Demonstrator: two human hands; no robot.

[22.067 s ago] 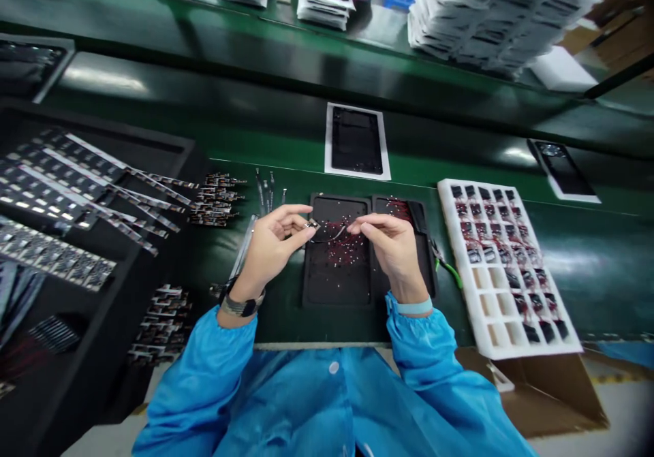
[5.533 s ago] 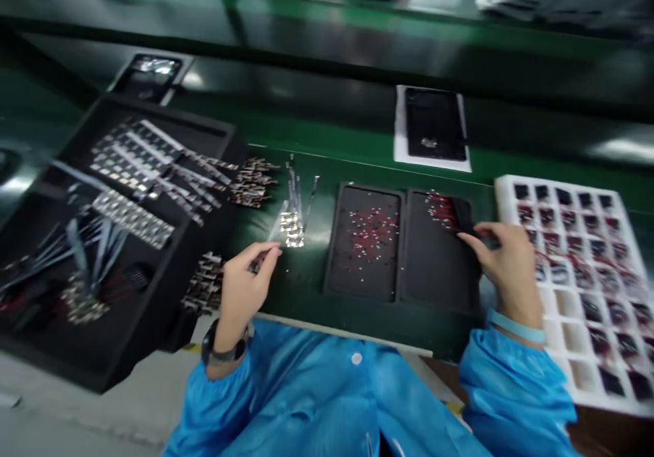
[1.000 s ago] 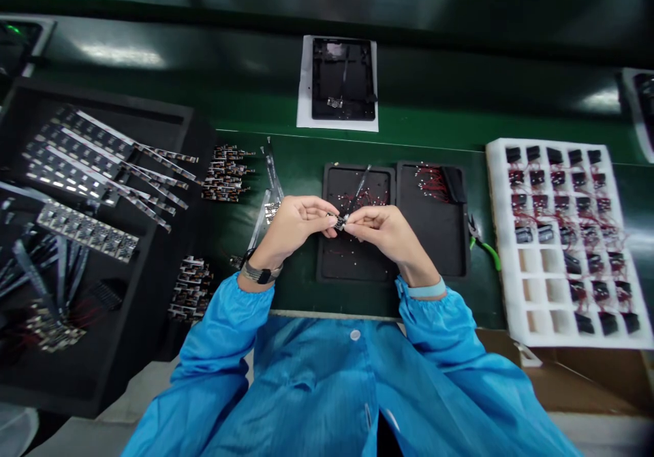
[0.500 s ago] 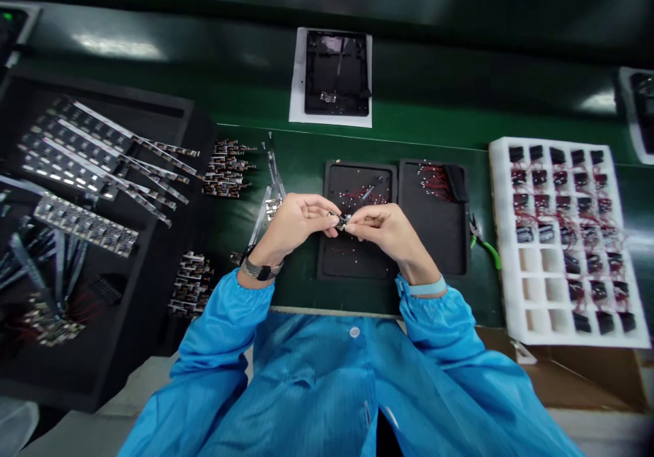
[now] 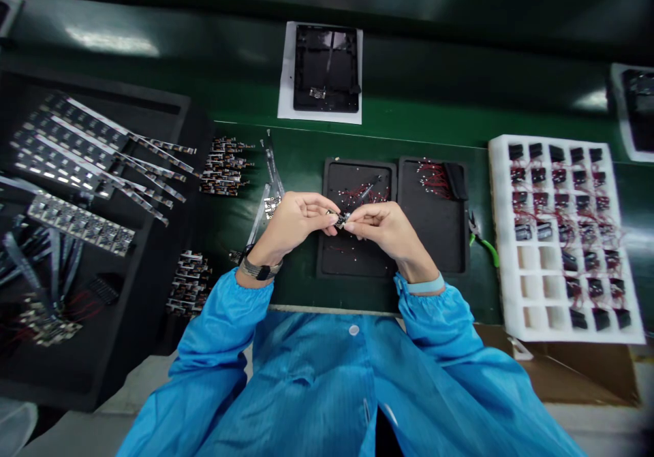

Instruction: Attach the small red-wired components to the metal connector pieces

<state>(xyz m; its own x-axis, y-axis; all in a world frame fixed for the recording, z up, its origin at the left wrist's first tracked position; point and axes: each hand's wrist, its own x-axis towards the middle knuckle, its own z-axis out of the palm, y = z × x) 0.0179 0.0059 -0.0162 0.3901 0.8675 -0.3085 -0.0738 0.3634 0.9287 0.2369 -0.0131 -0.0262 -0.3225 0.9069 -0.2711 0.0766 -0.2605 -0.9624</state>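
A small circuit board (image 5: 340, 221) is pinched between both hands above a black tray (image 5: 340, 266). My left hand (image 5: 306, 218) grips its left side with thumb and forefinger, and my right hand (image 5: 378, 225) pinches its right side. Fingertips hide part of the board. Red wires with small white ends lie in the tray behind the hands, beside a dark slim tool (image 5: 366, 190). Another black tray (image 5: 434, 253), touching the first on the right, holds red wires (image 5: 433, 176) and a black piece. Near my left wrist lies a board (image 5: 272, 206) with clear strips.
Green-handled pliers (image 5: 483, 242) lie right of the trays. Further right stands a white foam tray (image 5: 534, 290) with black parts. Stacked boards (image 5: 189, 283) and a large black bin (image 5: 148, 287) are at left. A dark device (image 5: 327, 69) rests on the raised ledge behind.
The background device on the conveyor-like ledge has shifted slightly left in view, as the view has moved a little. Both hands keep nearly the same pinch on the small board.
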